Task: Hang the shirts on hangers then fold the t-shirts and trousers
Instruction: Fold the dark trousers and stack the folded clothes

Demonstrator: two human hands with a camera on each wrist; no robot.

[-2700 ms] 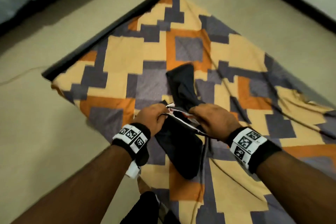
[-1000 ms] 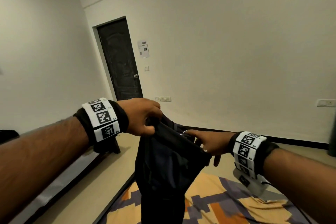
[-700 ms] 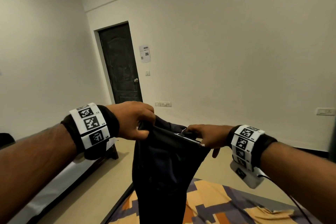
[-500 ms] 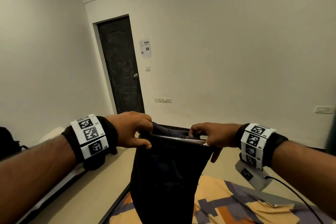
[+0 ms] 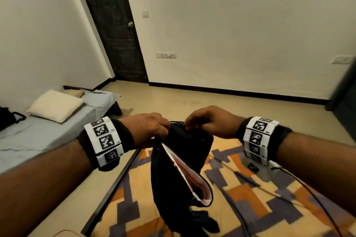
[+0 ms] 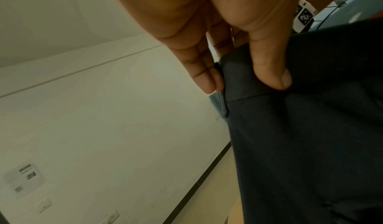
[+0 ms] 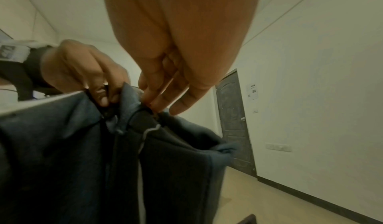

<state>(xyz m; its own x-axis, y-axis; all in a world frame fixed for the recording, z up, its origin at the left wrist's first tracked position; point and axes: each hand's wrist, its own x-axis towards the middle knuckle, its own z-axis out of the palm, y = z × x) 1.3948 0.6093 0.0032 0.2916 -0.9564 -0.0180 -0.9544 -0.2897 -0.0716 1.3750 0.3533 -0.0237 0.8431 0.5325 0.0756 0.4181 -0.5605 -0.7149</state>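
Now that my hands have come close together, the left hand and right hand pinch the trousers doubled at the waist, ready for folding.

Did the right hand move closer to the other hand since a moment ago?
Yes. The right hand slid toward the left hand, bunching the trousers.

You are standing over a mattress lying on the beige floor, with a patterned orange, yellow and grey sheet covering it. A black cable is trailing across that sheet. Dark cloth is resting on it.
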